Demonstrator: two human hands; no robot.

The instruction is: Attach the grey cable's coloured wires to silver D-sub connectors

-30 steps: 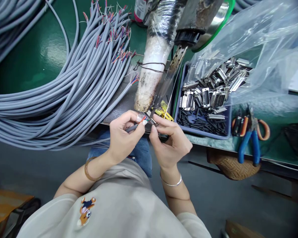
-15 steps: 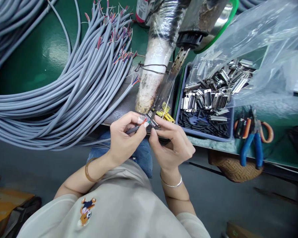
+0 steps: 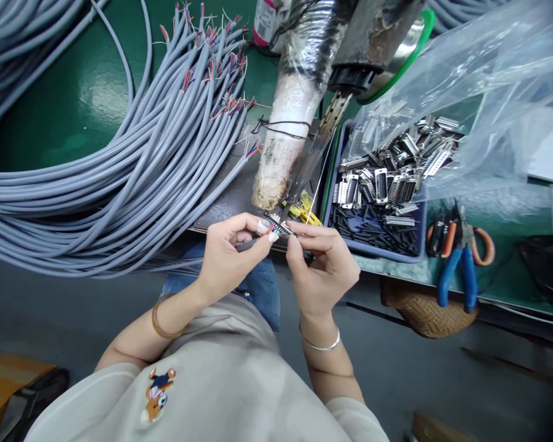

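Note:
My left hand [image 3: 228, 255] pinches the stripped end of a grey cable [image 3: 247, 244], its coloured wires fanned out at the fingertips. My right hand [image 3: 325, 264] is closed on a small metal connector [image 3: 279, 224], held against those wires. Both hands hover at the bench's front edge, just below the tip of a soldering tool [image 3: 304, 178] that slants down from the upper right. A thin solder wire [image 3: 317, 187] hangs beside it.
A big bundle of grey cables [image 3: 96, 166] with stripped ends covers the green bench at left. A blue tray [image 3: 399, 250] of metal connectors and black tubing sits right, under a clear plastic bag [image 3: 479, 92]. Blue and orange pliers [image 3: 461, 258] lie further right.
Both hands shifted slightly; the right hand's fingers closed in nearer the connector and wire ends. The view drifted a little.

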